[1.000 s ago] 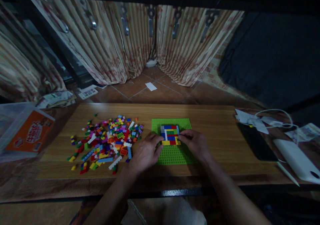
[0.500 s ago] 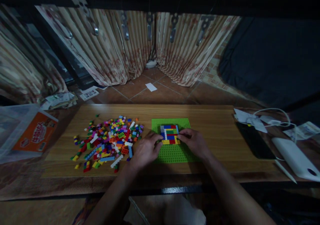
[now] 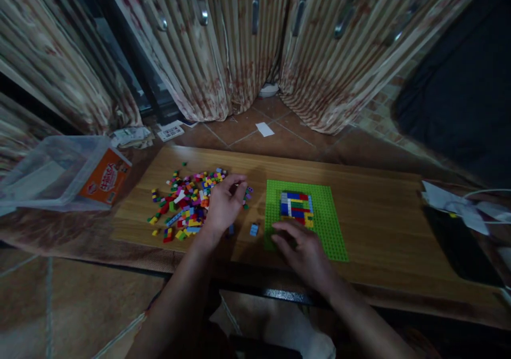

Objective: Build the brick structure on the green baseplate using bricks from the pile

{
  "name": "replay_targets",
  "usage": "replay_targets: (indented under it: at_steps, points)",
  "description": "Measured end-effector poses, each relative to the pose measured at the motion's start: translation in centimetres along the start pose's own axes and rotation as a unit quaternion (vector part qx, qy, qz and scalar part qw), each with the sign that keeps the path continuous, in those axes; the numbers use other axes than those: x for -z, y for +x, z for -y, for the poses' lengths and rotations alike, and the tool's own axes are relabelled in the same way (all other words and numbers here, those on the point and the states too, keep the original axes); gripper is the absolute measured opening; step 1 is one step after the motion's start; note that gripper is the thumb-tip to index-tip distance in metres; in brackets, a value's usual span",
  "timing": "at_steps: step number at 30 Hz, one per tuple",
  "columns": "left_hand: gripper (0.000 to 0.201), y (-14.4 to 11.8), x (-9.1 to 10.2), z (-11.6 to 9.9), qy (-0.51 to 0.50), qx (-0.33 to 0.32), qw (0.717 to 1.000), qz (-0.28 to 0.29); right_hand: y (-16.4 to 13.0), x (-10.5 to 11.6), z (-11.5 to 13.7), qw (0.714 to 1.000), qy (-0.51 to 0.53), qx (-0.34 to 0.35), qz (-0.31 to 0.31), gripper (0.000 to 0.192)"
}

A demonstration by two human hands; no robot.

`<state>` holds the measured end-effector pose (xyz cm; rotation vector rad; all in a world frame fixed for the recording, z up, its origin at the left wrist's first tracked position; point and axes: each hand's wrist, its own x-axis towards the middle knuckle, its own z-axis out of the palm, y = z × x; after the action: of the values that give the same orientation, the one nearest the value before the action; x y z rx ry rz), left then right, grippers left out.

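My left hand (image 3: 224,203) hovers over the right side of a pile of loose toy bricks (image 3: 187,202), its thumb and forefinger apart and no brick visible between them. The palm hides some of the pile. Over the near left part of a green baseplate (image 3: 329,231), my right hand (image 3: 305,248) has its fingers spread, with nothing seen in them. Just beyond its fingertips, a multicoloured brick build (image 3: 297,207) stands on the plate, its near left part covered by that hand. A light-blue brick (image 3: 254,229) lies on the wood between my hands.
The wooden board (image 3: 379,220) carries bricks and baseplate. A clear plastic box (image 3: 59,180) with an orange label stands at the left. At the right lie a dark flat device (image 3: 459,247), papers (image 3: 453,207) and a white cable (image 3: 487,192). Curtains (image 3: 239,55) hang behind.
My left hand has left the brick build and moved left to the pile. My right hand has drawn back toward me. The light-blue brick now shows on the wood. The view has turned left and down.
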<state>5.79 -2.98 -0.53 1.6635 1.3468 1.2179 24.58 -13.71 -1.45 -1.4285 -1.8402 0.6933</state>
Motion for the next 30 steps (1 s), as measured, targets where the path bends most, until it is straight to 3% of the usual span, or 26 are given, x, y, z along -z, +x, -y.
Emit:
replay_targets:
  at_steps: [2, 5, 8, 12, 17, 23, 26, 30]
  points:
    - [0.022, -0.2, -0.2, -0.1, -0.005, -0.006, 1.000, 0.011, 0.1, -1.7, 0.5, 0.997, -0.046, 0.038, 0.042, 0.021]
    - [0.021, -0.4, -0.4, -0.1, 0.005, -0.011, 0.999, 0.036, 0.7, -3.3, 0.7, 0.991, -0.124, 0.038, 0.042, 0.029]
    - [0.021, -0.7, -0.6, -0.3, 0.026, -0.014, 0.998, 0.057, 1.2, -3.9, 0.7, 0.984, -0.170, 0.021, 0.042, 0.032]
    - [0.020, -1.1, -0.9, -0.7, 0.048, -0.031, 0.995, 0.082, 1.6, -3.7, 0.9, 0.984, -0.166, 0.028, 0.064, 0.019]
    - [0.019, -1.6, -1.6, -1.1, 0.049, -0.047, 0.988, 0.138, 1.2, -0.4, 0.9, 0.996, -0.064, 0.024, 0.060, 0.018]
    - [0.021, -2.3, -2.9, -1.3, 0.075, -0.043, 0.979, 0.186, -0.1, 6.3, -2.5, 0.993, -0.046, -0.104, -0.037, 0.024]
    - [0.022, -2.7, -3.7, -1.2, 0.099, -0.053, 0.973, 0.200, -0.4, 7.3, -4.3, 0.987, -0.072, -0.137, -0.036, 0.022]
    - [0.022, -3.2, -4.3, -1.1, 0.127, -0.057, 0.964, 0.228, -0.2, 6.8, -4.8, 0.987, -0.073, -0.142, -0.003, 0.018]
